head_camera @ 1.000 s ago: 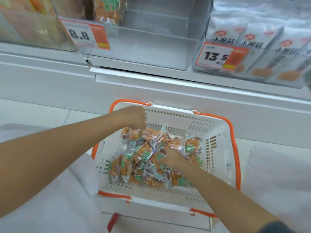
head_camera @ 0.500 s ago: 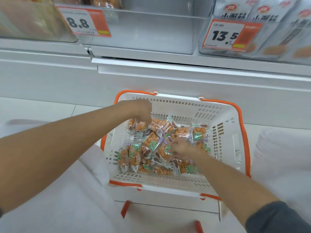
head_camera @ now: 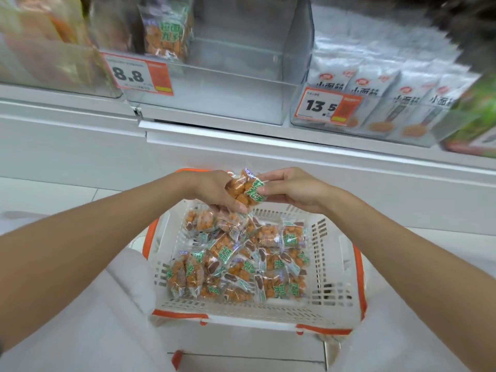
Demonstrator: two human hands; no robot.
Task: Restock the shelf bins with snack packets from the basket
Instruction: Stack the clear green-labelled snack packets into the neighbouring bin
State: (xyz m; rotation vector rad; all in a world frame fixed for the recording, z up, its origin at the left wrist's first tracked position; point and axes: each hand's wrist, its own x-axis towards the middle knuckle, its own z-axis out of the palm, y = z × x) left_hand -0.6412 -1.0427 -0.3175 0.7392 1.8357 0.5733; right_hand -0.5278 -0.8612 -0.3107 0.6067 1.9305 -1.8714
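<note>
Price tag (head_camera: 137,73) marked 8.8: fixed at the left front edge of the clear shelf bin (head_camera: 241,84). One standing packet (head_camera: 166,33) sits against the bin's left wall, and the rest of its width is open.

Left hand (head_camera: 212,189): above the basket's far rim, fingers curled round held snack packets (head_camera: 245,190).

Right hand (head_camera: 292,189): fingers pinch the right edge of the same packets.

Basket (head_camera: 330,253): white with orange rims, on the floor below the shelf. Loose packets (head_camera: 241,264) cover its bottom.

Second price tag (head_camera: 326,106) marked 13.5: on the front of the neighbouring bin of white packs (head_camera: 375,87).
</note>
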